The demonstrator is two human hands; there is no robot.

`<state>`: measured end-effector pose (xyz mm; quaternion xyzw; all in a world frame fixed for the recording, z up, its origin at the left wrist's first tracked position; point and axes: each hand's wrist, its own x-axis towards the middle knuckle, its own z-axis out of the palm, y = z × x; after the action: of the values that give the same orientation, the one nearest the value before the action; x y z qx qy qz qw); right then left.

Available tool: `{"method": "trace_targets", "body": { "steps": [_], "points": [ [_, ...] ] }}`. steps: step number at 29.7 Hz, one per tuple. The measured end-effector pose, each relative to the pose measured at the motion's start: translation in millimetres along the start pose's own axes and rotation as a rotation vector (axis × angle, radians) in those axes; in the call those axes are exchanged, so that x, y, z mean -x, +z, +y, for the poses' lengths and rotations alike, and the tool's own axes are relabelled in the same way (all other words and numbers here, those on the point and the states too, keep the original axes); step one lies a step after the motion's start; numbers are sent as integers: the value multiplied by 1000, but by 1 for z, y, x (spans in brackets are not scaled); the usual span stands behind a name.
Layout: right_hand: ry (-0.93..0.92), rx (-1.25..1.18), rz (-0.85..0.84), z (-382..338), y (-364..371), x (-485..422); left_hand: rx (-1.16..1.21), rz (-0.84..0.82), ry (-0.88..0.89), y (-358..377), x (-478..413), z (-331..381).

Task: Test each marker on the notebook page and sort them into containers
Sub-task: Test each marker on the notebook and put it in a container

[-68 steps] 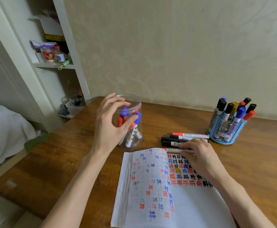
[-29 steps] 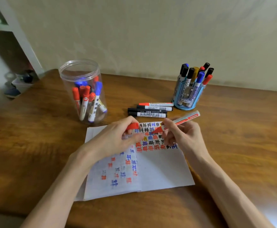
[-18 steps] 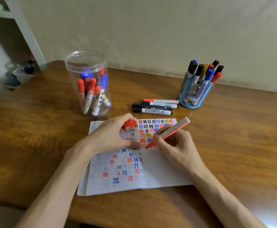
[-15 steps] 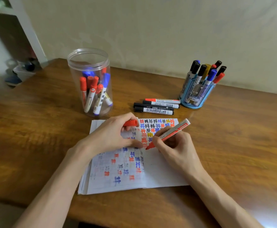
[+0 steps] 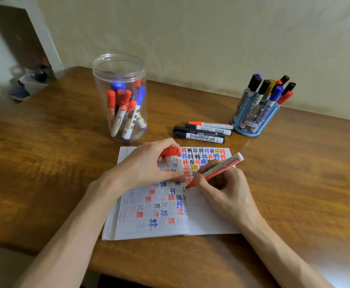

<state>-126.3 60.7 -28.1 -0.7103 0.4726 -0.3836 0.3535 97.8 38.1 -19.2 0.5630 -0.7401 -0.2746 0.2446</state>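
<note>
- Right hand [image 5: 226, 192]: the thumb and first fingers pinch the red marker [image 5: 222, 167] low on its barrel in a writing grip. The tip is down on the notebook [image 5: 209, 215], just below the last row of marks, which suggests a test stroke is in progress.
- Left hand [image 5: 145, 165]: the fingers curl round the red cap [image 5: 170, 151], probably kept ready to go back on after the test. The hand also rests on the left page, apparently to keep the paper flat.
- Notebook: it lies open close to the near edge of the desk [image 5: 294, 173]. Its pages carry rows of repeated red, blue, black and yellow test characters.
- Loose markers [image 5: 199, 135]: a small capped group lies side by side just beyond the notebook's far edge, probably awaiting their turn.
- Clear jar [image 5: 118, 69]: it stands toward the desk's far left corner, open-topped, with red and blue markers upright inside.
- Blue holder [image 5: 251, 121]: it stands near the far edge on the right, packed with black, blue, red and yellow markers.
- Legible text: "MARKER" on the red barrel and "WHITEBOARD MARKER" on the nearest black loose marker. Other print is too small to read.
</note>
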Motion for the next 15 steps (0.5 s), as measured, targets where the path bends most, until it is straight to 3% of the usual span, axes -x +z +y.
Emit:
{"method": "trace_targets", "body": {
  "steps": [6, 15],
  "points": [
    [16, 15, 46, 8, -1, -2, 8, -9, -4, 0, -1, 1],
    [-43, 22, -12, 6, 1, 0, 7, -2, 5, 0, 0, 0]
  ]
}}
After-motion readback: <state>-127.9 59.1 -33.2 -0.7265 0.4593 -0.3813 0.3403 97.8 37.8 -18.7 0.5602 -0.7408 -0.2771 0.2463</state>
